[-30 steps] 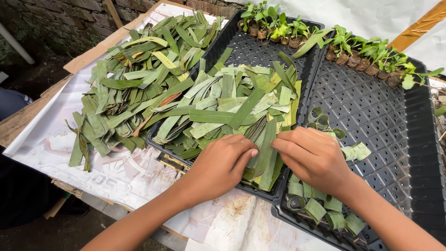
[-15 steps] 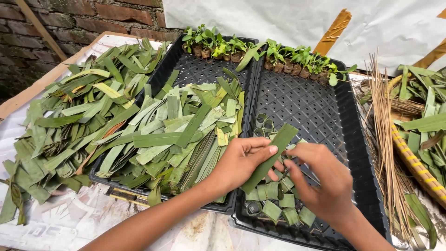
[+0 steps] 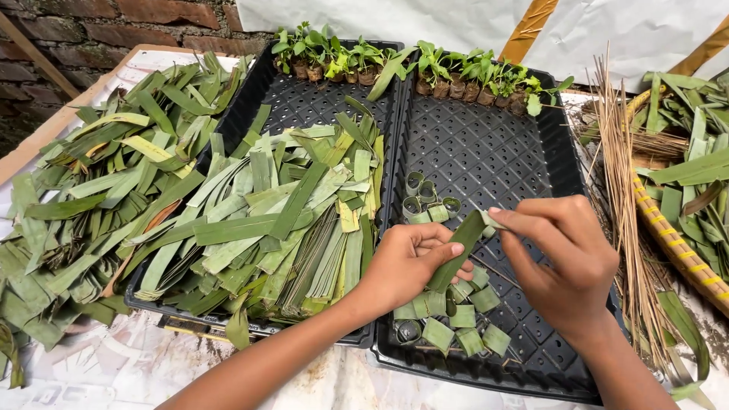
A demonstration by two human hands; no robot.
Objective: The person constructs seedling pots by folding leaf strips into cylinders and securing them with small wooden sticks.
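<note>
While both hands pinch the leaf strip (image 3: 458, 254) | left hand (image 3: 406, 262) closed low, right hand (image 3: 566, 258) closed on tip | light, pliable, tearable; hold near ends.

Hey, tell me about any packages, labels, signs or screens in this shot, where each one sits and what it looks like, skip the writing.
No packages, signs or screens show.
Printed paper sheet: spread under the trays at the lower left, white with faint grey print, stained.
White sheet: hung at the back behind the seedlings, plain, no print visible.
</note>
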